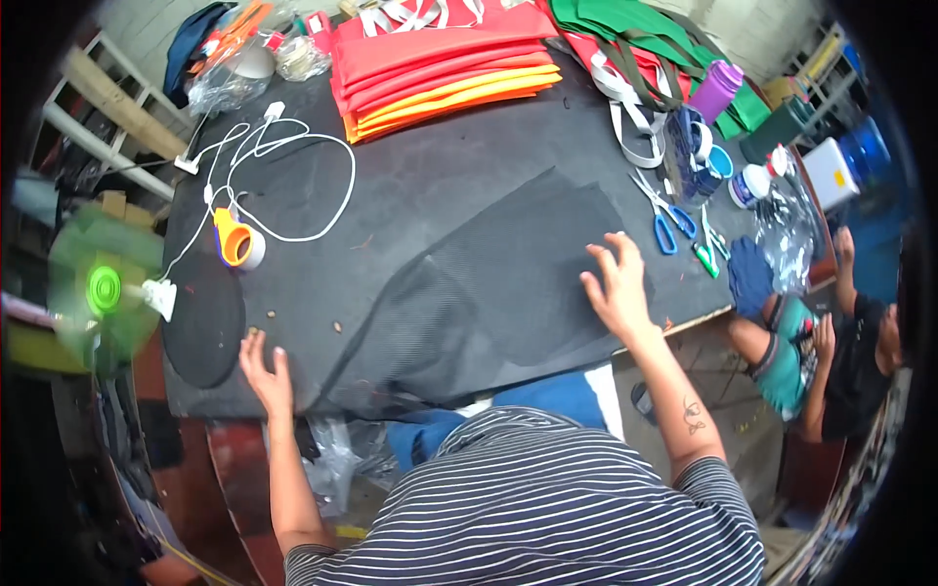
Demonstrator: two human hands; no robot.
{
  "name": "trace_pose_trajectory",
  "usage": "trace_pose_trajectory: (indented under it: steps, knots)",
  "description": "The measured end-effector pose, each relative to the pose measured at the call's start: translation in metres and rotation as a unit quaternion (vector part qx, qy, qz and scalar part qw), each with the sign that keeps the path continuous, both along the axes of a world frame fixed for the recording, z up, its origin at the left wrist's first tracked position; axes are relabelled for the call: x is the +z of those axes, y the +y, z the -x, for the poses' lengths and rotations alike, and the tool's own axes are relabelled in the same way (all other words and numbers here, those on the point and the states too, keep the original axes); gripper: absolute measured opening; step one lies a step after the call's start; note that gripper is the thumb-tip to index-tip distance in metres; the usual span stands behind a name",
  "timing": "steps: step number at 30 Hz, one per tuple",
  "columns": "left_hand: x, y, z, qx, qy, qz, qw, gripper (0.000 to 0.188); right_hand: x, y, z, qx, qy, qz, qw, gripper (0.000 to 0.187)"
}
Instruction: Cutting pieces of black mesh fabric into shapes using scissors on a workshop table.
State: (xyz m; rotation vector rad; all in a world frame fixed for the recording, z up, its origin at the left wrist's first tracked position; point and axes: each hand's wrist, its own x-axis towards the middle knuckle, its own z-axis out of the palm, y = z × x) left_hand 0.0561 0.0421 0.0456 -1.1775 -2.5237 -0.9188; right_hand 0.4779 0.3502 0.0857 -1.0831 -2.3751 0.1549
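A dark sheet of fabric [489,278] lies across the front middle of the black table, its left part ribbed and rumpled and its near edge hanging toward my lap. My right hand [618,288] is over the right side of this fabric, fingers spread and slightly curled, holding nothing; whether the fingertips touch it I cannot tell. My left hand [266,376] is at the front left, thumb and fingers apart, with nothing in it. Beside it are a dark rounded flat piece [203,327] and a few small tan bits [337,326].
At the back stand stacked red and orange bags [445,73]; green fabric [635,34] lies to their right. White cables [293,234] and a tape dispenser [233,237] are left, near a fan [105,290]. Blue-handled scissors [666,217] lie right. Another person [855,361] sits at lower right.
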Motion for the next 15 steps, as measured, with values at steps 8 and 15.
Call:
trace_pose_trajectory:
  steps: [8, 15]
  knots:
    - [0.043, 0.095, -0.120, 0.008, -0.043, 0.003, 0.999, 0.015, -0.023, 0.053, -0.027, 0.056, 0.114, 0.014, 0.992, 0.015]
    - [0.015, 0.171, -0.137, -0.033, 0.035, 0.089, 0.995, 0.020, -0.050, 0.139, 0.034, -0.050, 0.117, 0.074, 0.989, 0.018]
